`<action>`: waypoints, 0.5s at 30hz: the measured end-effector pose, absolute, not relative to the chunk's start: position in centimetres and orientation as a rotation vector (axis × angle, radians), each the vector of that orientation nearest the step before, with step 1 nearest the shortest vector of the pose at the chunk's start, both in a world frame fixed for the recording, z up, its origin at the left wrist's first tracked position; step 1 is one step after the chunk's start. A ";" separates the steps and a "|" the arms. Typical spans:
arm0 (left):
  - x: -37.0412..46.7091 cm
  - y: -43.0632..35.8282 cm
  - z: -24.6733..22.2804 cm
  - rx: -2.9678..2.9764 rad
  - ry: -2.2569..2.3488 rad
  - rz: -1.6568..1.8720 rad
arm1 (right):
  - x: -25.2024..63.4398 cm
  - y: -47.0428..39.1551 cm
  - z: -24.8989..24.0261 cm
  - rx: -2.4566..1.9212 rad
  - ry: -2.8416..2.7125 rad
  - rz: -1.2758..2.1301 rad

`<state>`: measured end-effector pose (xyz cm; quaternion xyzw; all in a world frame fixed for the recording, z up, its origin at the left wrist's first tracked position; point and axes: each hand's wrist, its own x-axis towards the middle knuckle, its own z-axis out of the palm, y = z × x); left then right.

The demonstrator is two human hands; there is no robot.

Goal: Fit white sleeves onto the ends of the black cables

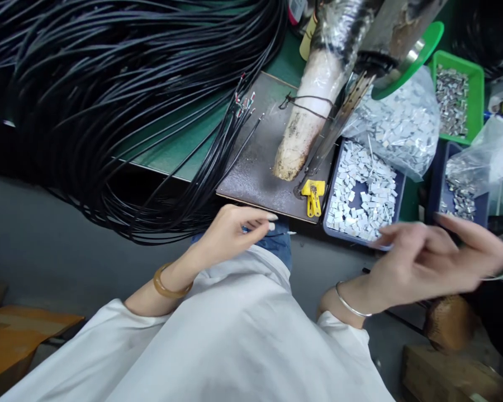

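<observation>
My left hand (238, 230) is in front of the dark work plate (257, 162), thumb and fingertip pressed close together. Anything between those fingertips is too small to make out. My right hand (427, 262) is smeared by motion at the right, its fingers stretched apart with nothing visible in them. It is nearest to a dark blue tray (330, 222) holding many small silvery metal pieces (371, 192). On the plate's front right corner lies a yellow tool (313, 196). Black cables (201, 184) with stripped, coloured wire ends rest on the plate's left side.
A large bundle of black cables (88, 111) hangs over the green table's edge. A plastic-wrapped machine part (308, 106) reaches down over the plate. Behind the tray are a bag of metal pieces (402, 123), a green bin (478, 100) and another blue tray (482, 206). Cardboard boxes (20, 335) stand below left.
</observation>
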<state>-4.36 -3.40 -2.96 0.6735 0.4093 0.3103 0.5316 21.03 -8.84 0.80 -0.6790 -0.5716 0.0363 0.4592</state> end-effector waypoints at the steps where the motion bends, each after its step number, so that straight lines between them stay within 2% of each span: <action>1: -4.6 -3.1 -2.9 1.581 1.041 0.857 | 21.4 -8.4 1.0 -1.740 -1.336 0.009; 5: -5.4 -0.2 -2.5 1.811 1.410 1.256 | 23.5 -5.9 0.5 -2.032 -1.490 -0.040; 10: -5.1 4.3 -3.9 2.037 1.627 1.099 | 24.8 -3.8 -0.3 -2.196 -1.662 0.128; 15: -4.8 5.2 -4.9 1.956 1.594 1.159 | 25.2 -3.6 0.1 -2.255 -1.827 0.000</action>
